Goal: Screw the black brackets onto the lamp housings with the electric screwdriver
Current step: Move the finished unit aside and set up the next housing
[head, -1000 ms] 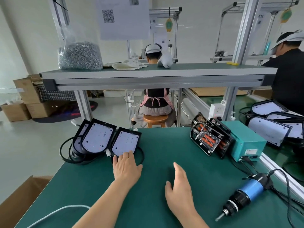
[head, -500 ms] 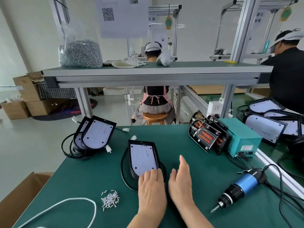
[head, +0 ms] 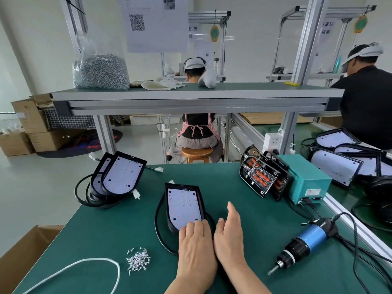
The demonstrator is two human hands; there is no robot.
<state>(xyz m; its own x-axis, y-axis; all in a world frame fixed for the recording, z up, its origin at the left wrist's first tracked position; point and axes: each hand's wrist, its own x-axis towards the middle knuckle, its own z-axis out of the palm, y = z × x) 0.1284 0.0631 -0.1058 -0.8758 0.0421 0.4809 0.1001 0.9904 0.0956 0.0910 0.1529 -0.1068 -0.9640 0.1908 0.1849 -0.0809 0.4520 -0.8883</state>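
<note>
On upper shelf: clear plastic bag [head: 100,71], packed with silver screws. At lower left, beside table [head: 106,230]: open cardboard box [head: 25,247], contents out of sight. Loose on table: small heap of screws [head: 139,258].

At table centre: lamp housing [head: 184,205], LED board upward, long axis running away from wearer, far end leaning slightly left. Rounded end nearest, square end farthest.

Resting on rounded end: left hand [head: 196,247], fingers laid nearly flat, nothing clasped. Just right of housing: right hand [head: 230,234], released, fingers straight.

Further right: electric screwdriver [head: 305,245] lying flat, bit toward near-left. Propped against teal box [head: 307,183]: black brackets [head: 263,179].
</note>
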